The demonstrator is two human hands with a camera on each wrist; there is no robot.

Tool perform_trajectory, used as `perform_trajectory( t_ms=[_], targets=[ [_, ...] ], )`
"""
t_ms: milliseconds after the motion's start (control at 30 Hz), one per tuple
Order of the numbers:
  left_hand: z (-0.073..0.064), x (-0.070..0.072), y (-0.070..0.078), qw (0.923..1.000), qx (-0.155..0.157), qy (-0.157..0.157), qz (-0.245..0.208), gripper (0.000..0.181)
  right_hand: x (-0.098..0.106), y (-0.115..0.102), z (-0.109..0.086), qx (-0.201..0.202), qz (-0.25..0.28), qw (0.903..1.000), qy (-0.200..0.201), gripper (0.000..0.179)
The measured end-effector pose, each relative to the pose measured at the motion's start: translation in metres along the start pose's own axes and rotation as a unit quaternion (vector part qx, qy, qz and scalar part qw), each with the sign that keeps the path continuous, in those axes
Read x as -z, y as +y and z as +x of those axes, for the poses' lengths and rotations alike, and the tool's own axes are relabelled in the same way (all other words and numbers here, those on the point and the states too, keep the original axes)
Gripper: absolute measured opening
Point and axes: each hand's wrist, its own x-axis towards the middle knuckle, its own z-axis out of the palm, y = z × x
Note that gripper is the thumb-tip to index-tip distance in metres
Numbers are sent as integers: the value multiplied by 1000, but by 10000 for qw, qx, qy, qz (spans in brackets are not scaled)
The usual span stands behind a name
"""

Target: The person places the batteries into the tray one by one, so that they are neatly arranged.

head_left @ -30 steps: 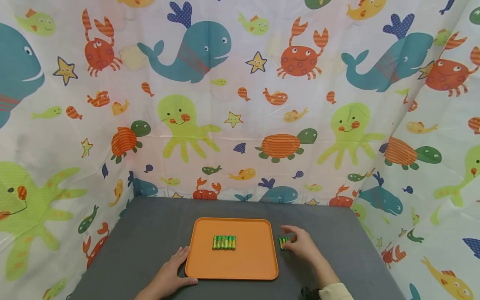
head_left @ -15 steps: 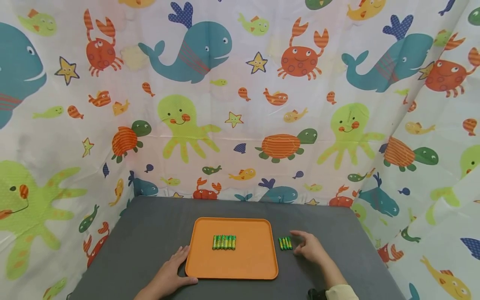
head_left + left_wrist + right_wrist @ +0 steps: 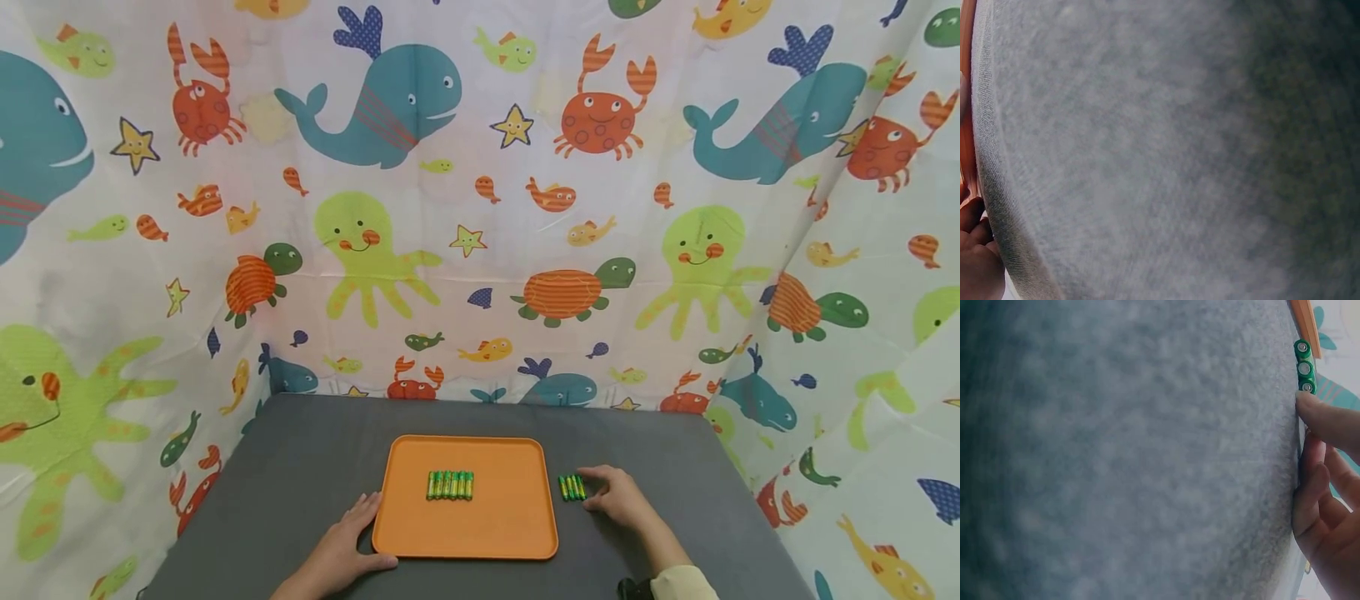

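An orange tray [image 3: 465, 533] lies on the grey table, with a side-by-side row of several green batteries [image 3: 450, 486] on it. My left hand [image 3: 339, 550] rests at its front left corner, fingers extended along the left edge and thumb along the front one. To the right of the tray stands a shorter row of green batteries [image 3: 570, 487] on the cloth. My right hand [image 3: 621, 498] pinches the rightmost battery of that row end to end between thumb and index finger. In the right wrist view, the thumb [image 3: 1316, 411] covers that battery's end beside the other battery ends [image 3: 1304, 367].
A grey cloth [image 3: 337, 433] covers the table. Behind it and at both sides hangs a white curtain [image 3: 465, 333] printed with sea animals. A gap of bare cloth separates the tray's right rim from the shorter battery row.
My right hand first drew back to the right from over the shorter row, then came in at its right end, fingers closing on the last battery. My left hand stays at the tray.
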Motion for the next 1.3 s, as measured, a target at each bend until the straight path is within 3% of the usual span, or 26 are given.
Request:
perform_trajectory(
  t_ms=[267,533,767,1033,1300],
  targets=[
    [2,0,-2,10000,-29,38,75,116,0,2,1,306,-63,9994,-177,52],
    [3,1,-2,10000,-12,-7,86,115,0,7,-4,-38,169,9997,-171,47],
    [1,1,-1,10000,40,23,83,116,3,9,-5,15,506,9985,-200,48],
    [1,-1,-2,9999,-121,19,-13,115,4,-3,-5,114,667,9976,177,51],
    [2,-2,-6,10000,4,-22,-3,115,3,-27,-7,382,684,9964,320,50]
  ],
)
